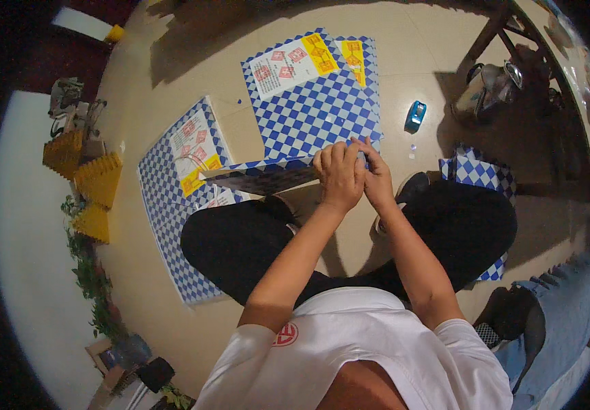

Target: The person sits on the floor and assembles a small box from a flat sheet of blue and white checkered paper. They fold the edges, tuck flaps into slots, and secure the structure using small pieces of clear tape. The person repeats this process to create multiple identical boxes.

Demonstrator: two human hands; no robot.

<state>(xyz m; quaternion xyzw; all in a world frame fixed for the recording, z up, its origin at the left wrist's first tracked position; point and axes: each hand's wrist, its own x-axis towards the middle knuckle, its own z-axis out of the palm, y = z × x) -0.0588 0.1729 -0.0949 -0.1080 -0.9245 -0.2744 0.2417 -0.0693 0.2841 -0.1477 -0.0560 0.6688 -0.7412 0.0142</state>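
We find both hands together at the right end of a blue-and-white checked board (267, 175), which stands on edge between the knees, its dark inner face toward the body. The left hand (340, 179) is closed, its fingers bent over the board's top corner. The right hand (379, 183) sits just beside it, fingers curled and reaching to that same end; its thumb is hidden, so we cannot tell whether it grips or only presses.

Around this, we judge the work partway along: the board in hand looks unfinished, since its corner is being handled and it does not lie flat. Beyond it lies a flat checked piece with a white-and-yellow panel (308, 102), partly over another one (371, 102). To the left lies a similar checked piece (161, 222); to the right, more checked material (481, 172) shows past the leg. We cannot tell which of these are done. Farther off, a small blue tape dispenser (415, 117) rests on the tiled floor (404, 225).
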